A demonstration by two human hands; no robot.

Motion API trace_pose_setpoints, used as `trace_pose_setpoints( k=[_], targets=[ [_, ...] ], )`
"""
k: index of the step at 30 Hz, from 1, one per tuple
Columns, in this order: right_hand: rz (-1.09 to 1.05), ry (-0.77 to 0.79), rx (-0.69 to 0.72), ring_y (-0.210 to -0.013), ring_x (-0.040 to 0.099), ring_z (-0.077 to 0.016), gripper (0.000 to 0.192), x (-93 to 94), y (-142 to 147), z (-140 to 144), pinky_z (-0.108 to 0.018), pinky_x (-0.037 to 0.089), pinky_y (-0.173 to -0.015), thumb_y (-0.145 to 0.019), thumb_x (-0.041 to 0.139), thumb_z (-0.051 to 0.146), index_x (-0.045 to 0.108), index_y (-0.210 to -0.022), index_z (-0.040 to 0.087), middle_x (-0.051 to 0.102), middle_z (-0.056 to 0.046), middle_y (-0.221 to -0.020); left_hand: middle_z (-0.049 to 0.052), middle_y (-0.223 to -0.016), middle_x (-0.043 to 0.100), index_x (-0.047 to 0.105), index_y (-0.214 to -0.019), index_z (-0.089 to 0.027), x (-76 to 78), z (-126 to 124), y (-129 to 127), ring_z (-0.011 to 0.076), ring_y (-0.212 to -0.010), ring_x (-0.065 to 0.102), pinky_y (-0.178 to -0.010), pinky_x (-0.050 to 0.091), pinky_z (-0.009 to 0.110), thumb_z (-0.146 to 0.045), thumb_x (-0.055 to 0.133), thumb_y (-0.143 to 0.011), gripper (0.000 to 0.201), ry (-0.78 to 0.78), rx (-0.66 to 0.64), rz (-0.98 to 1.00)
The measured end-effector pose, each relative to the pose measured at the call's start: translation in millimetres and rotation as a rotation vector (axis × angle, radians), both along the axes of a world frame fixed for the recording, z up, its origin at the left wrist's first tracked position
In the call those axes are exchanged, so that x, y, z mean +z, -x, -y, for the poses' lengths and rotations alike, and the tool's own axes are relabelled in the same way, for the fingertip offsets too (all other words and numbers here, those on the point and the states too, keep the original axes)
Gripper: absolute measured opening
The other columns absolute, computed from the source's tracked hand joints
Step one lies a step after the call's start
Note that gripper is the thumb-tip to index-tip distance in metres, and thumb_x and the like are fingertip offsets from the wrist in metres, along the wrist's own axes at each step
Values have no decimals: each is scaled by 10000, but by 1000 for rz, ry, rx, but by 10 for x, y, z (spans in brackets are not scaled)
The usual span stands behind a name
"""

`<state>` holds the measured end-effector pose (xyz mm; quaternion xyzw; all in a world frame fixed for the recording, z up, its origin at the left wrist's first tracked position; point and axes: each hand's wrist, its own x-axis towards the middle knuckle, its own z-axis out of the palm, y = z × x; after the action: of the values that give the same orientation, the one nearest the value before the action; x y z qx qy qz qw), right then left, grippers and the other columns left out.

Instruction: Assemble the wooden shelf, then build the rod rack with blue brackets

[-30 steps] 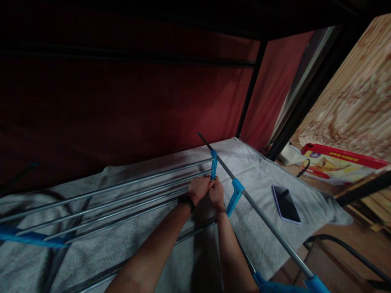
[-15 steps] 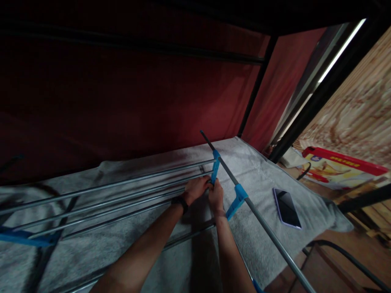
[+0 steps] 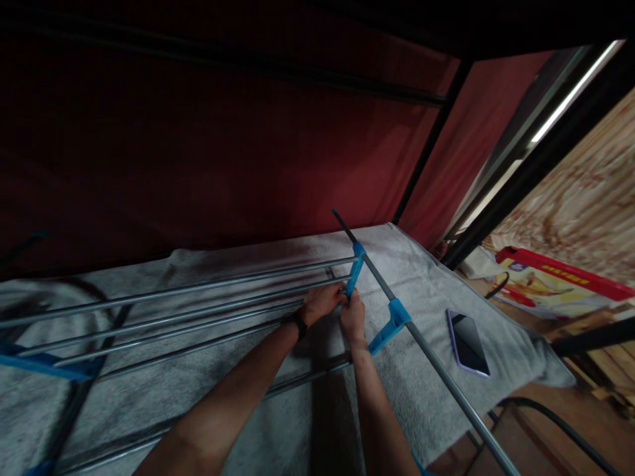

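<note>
Both hands meet at the blue connector (image 3: 354, 277) on the bed: the left hand (image 3: 321, 303) closes its grip on a horizontal rod (image 3: 198, 308) running left to right, and the right hand (image 3: 353, 317) pinches the connector, which points up-right toward the long diagonal pole (image 3: 426, 350).

Dark-screened smartphone (image 3: 467, 344) lies flat on grey towel (image 3: 426, 291). Red-and-yellow cardboard box (image 3: 555, 291) beyond towel edge. Dark red fabric wall (image 3: 223, 165) behind.
</note>
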<state>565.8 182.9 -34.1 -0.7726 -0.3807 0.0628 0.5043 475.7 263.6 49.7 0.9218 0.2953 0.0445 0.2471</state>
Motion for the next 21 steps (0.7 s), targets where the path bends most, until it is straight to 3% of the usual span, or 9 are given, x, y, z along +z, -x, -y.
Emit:
trace_pose_setpoints(
  k=[21],
  targets=[
    [40, -39, 6, -857, 655, -231, 385, -17, 52, 32, -315, 473, -758, -853, 385, 170, 605, -1169, 164, 720, -108, -985, 30, -1187, 705, 625, -1237, -296, 17, -3, 7, 234, -1033, 657, -829, 472, 285, -318, 523, -928, 326, 42, -21, 26]
  ],
)
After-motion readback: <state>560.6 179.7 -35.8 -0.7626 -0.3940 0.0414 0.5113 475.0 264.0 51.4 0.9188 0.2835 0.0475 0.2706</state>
